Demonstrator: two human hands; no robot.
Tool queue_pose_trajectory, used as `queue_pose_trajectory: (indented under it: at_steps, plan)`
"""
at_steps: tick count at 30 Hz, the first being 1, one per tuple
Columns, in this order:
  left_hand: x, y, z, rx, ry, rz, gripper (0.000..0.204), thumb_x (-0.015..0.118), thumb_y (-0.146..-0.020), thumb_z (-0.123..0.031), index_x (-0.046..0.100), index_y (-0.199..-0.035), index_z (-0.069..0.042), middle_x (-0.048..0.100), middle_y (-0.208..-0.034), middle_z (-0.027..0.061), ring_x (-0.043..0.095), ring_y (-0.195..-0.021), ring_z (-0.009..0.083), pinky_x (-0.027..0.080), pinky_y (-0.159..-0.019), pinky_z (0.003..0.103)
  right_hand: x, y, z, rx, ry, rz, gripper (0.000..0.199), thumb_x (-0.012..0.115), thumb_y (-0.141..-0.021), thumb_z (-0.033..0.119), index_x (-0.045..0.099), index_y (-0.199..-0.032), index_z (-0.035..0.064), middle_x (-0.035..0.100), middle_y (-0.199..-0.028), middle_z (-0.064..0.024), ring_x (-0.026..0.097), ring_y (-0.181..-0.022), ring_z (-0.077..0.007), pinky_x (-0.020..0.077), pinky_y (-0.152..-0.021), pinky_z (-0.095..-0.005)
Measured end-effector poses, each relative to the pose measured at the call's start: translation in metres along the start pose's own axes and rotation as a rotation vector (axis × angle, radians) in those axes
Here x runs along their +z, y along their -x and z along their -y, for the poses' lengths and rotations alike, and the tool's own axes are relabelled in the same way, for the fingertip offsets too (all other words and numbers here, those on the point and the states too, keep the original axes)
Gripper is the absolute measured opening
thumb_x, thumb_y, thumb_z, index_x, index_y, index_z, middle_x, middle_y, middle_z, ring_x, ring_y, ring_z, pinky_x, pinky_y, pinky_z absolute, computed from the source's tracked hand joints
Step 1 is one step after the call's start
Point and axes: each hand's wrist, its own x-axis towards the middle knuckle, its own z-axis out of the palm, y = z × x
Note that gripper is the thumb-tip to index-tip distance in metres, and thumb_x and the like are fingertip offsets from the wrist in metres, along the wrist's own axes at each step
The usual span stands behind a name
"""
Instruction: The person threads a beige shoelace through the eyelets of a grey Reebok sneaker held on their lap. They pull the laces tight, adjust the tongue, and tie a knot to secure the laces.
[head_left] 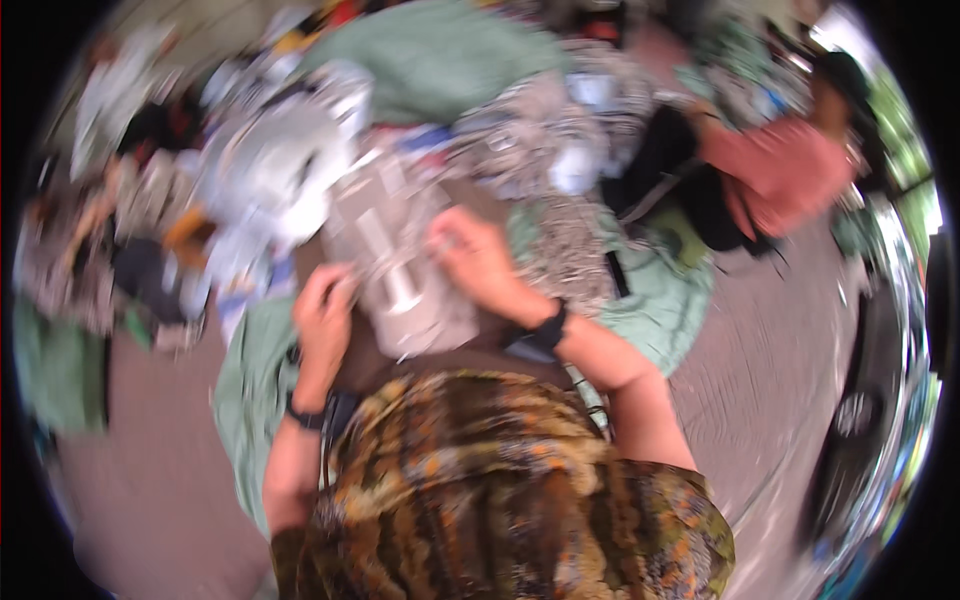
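A translucent, greyish plastic bag (pixel 425 325) with pale strips across it lies over my lap, its outline smeared by motion. At its left edge is my left hand (pixel 325 305), the fingers bent inward and closed. My right hand (pixel 478 258) hovers over the bag's right side with its fingers curled together. Blur hides whatever may be pinched in either hand. Dark bands circle both my wrists, and a dark cloth (pixel 465 362) covers my lap beneath the bag.
Crumpled clear plastic (pixel 270 165) heaps up ahead on the left. Behind it bulges a green sack (pixel 430 60), beside a pile of grey-brown bundled pieces (pixel 560 235). Green cloth (pixel 655 315) spreads on the floor. A person in a salmon-coloured top (pixel 785 175) sits at right.
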Motion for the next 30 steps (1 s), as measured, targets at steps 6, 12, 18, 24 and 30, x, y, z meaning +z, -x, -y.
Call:
queue_pose_trajectory:
  at_steps: [6, 12, 18, 24, 30]
  plan:
    - [0.0, -0.001, 0.016, -0.059, 0.028, 0.009, 0.01, 0.057, -0.091, -0.004, 0.06, -0.099, 0.0, 0.062, -0.085, 0.0038, 0.057, -0.077, 0.0108, 0.047, -0.07, 0.024, 0.005, -0.008, -0.004, -0.136, 0.034, -0.017, 0.008, 0.058, -0.088, 0.007, 0.06, -0.094, 0.0032, 0.063, -0.08, -0.015, 0.062, -0.072, -0.0319, 0.0486, -0.066, -0.0363]
    - [-0.013, 0.001, 0.022, -0.042, 0.06, -0.043, 0.01, 0.059, -0.092, -0.005, 0.06, -0.101, 0.0, 0.062, -0.086, 0.0049, 0.059, -0.077, 0.0129, 0.049, -0.07, 0.026, -0.007, -0.009, 0.004, -0.196, 0.091, -0.075, 0.007, 0.056, -0.087, 0.008, 0.057, -0.092, 0.0028, 0.061, -0.076, -0.0176, 0.059, -0.073, -0.0404, 0.0458, -0.065, -0.044]
    - [-0.023, -0.001, 0.042, -0.009, 0.047, -0.05, 0.012, 0.06, -0.093, -0.008, 0.059, -0.102, 0.0, 0.061, -0.088, 0.0047, 0.06, -0.079, 0.0135, 0.049, -0.071, 0.026, -0.012, -0.001, 0.002, -0.181, 0.069, -0.074, 0.008, 0.054, -0.085, 0.006, 0.055, -0.091, 0.0019, 0.06, -0.076, -0.0189, 0.058, -0.073, -0.0408, 0.045, -0.064, -0.0445]
    - [-0.014, 0.001, 0.033, -0.056, 0.083, -0.086, 0.01, 0.061, -0.091, -0.005, 0.06, -0.1, 0.0, 0.061, -0.086, 0.0041, 0.059, -0.076, 0.0119, 0.049, -0.068, 0.025, -0.005, 0.0, -0.009, -0.2, 0.074, -0.085, 0.012, 0.055, -0.081, 0.005, 0.056, -0.093, 0.004, 0.061, -0.077, -0.0186, 0.059, -0.074, -0.0407, 0.0462, -0.066, -0.0451]
    - [0.003, -0.002, 0.007, -0.015, -0.016, -0.158, 0.01, 0.063, -0.087, -0.004, 0.066, -0.096, -0.001, 0.065, -0.088, 0.002, 0.058, -0.081, 0.0103, 0.048, -0.073, 0.025, -0.009, -0.002, -0.001, -0.114, 0.147, -0.052, 0.018, 0.059, -0.081, 0.003, 0.062, -0.098, 0.0073, 0.065, -0.084, -0.0123, 0.065, -0.074, -0.0262, 0.0509, -0.066, -0.0337]
